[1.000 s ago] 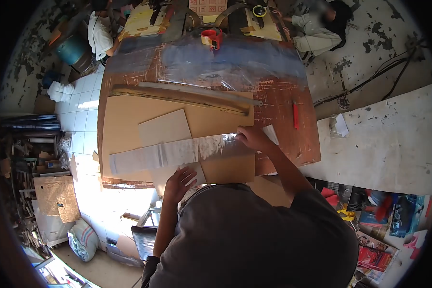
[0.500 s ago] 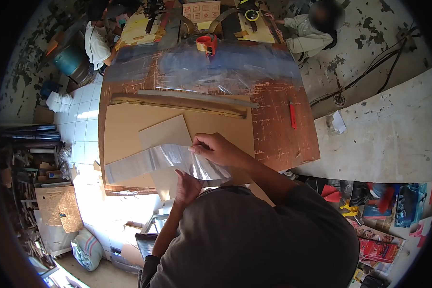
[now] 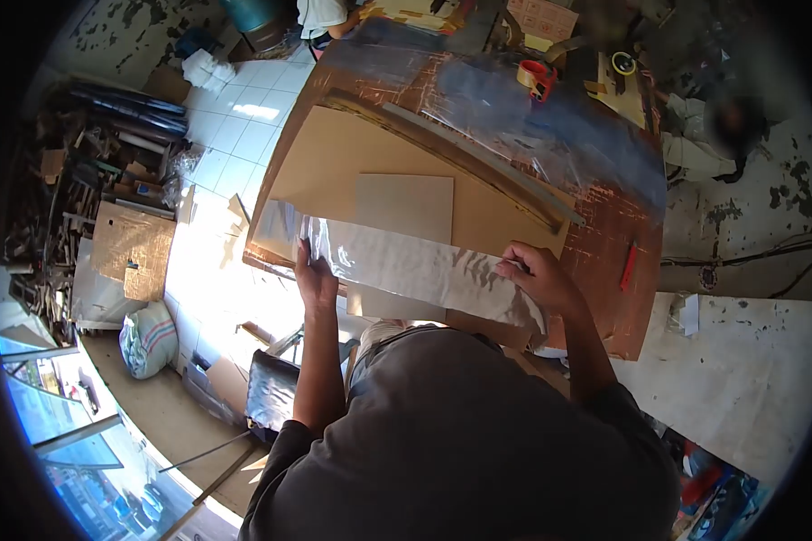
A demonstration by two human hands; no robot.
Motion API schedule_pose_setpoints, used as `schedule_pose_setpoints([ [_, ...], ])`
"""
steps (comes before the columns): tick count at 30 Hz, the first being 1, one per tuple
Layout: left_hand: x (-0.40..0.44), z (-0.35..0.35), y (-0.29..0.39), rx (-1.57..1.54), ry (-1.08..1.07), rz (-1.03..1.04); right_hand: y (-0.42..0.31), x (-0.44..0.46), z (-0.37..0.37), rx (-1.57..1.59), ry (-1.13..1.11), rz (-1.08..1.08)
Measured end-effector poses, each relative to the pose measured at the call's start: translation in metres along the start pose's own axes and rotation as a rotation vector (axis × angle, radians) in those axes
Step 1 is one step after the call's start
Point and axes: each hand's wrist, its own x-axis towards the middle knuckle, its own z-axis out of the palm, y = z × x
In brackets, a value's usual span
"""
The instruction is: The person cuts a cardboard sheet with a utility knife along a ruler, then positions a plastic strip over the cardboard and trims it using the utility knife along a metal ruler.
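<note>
The right hand (image 3: 539, 278) is pinching the glossy plastic strip (image 3: 388, 254) near its right end; the left hand (image 3: 318, 275) is touching its lower edge, gripping or not I cannot tell. The strip is extending over the brown cardboard sheet (image 3: 334, 149). Its right end is drooping, so uneven pulling could be creasing it.

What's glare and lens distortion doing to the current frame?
Head view: floor blown out white left of the table; head view: bright glints on the pale strip by the left hand; head view: fisheye curvature, black corners, upper right hazy.
</note>
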Motion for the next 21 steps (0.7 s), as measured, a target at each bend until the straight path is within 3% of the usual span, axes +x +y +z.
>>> schedule_pose_setpoints([
  [2, -0.006, 0.037, 0.018, -0.003, 0.303, -0.043, 0.004, -0.002, -0.002, -0.091, 0.045, 0.04],
  [3, 0.016, 0.002, 0.019, 0.206, 0.25, -0.008, 0.002, -0.003, -0.006, -0.102, 0.046, 0.059],
  [7, 0.042, -0.007, 0.042, 0.147, 0.193, 0.13, 0.014, -0.008, -0.02, -0.177, 0.047, 0.137],
  [9, 0.046, -0.004, 0.054, 0.015, 0.009, 0.076, 0.027, -0.01, -0.031, -0.202, 0.038, 0.136],
  [12, 0.063, -0.025, 0.063, 0.23, -0.088, 0.16, 0.045, -0.017, -0.046, -0.195, 0.059, 0.147],
  [13, 0.063, -0.018, 0.067, -0.002, 0.032, 0.127, 0.058, -0.02, -0.052, -0.285, 0.101, 0.145],
  [14, 0.061, -0.012, 0.069, -0.001, 0.027, 0.129, 0.069, -0.018, -0.059, -0.377, 0.149, 0.136],
  [16, 0.057, -0.005, 0.066, 0.084, 0.028, 0.268, 0.088, -0.014, -0.074, -0.434, 0.204, 0.106],
  [18, 0.06, -0.023, 0.06, 0.167, 0.084, 0.247, 0.108, -0.025, -0.08, -0.542, 0.285, 0.082],
  [21, 0.079, -0.065, 0.046, 0.538, -0.034, 0.266, 0.15, -0.029, -0.087, -0.446, 0.338, 0.103],
])
